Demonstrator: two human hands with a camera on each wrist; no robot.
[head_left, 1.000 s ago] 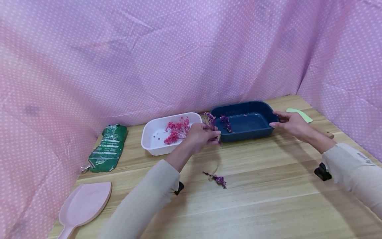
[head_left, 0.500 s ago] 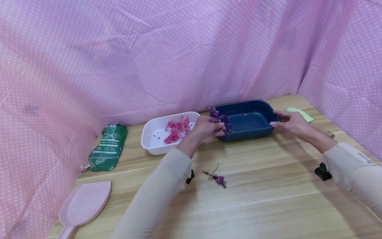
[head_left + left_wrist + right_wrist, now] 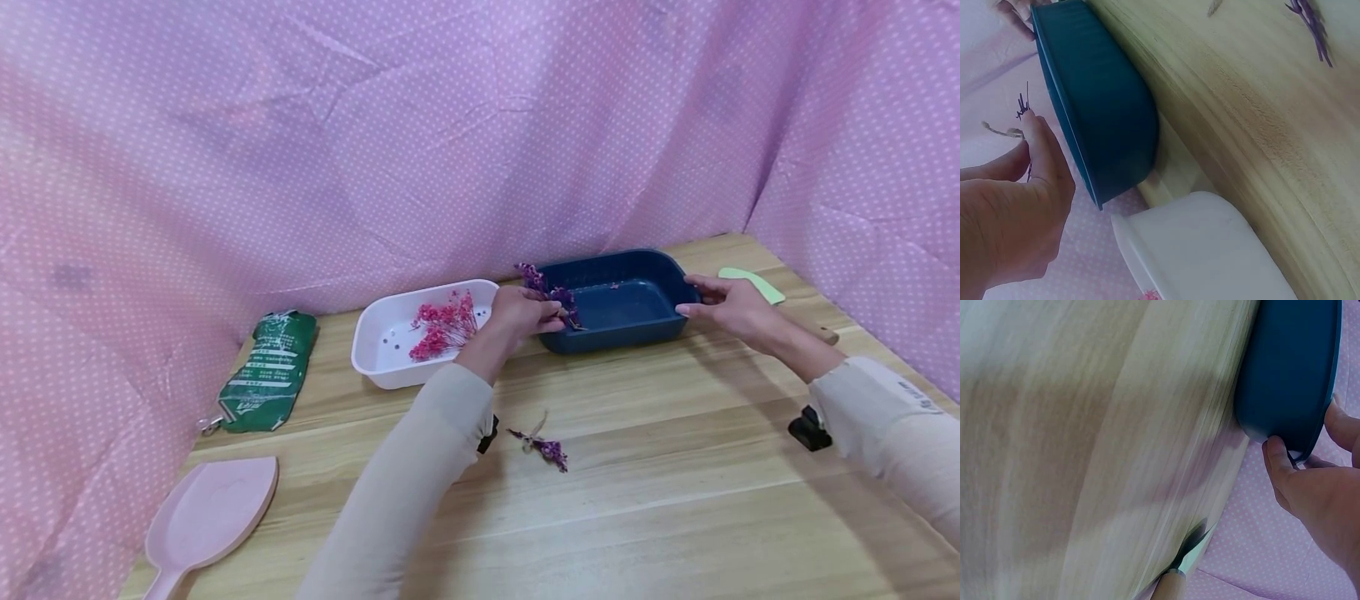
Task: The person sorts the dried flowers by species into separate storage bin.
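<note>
Between thumb and fingers my left hand pinches a tied bunch of purple dried flowers at the left end of the dark blue basin. In the left wrist view the stem ends and a bit of twine poke out of the pinch. Another purple sprig lies inside the basin at its left end. My right hand grips the basin's right end, thumb and fingers about the wall. On the table in front lies a second tied purple bunch.
Left of the basin stands a white basin holding pink dried flowers. A green packet and a pink dustpan lie at the left. Beyond my right hand is a pale green blade with a wooden handle.
My left hand has moved right and slightly back, bringing the purple bunch from between the basins to the blue basin's left end. My right hand keeps its grip.
</note>
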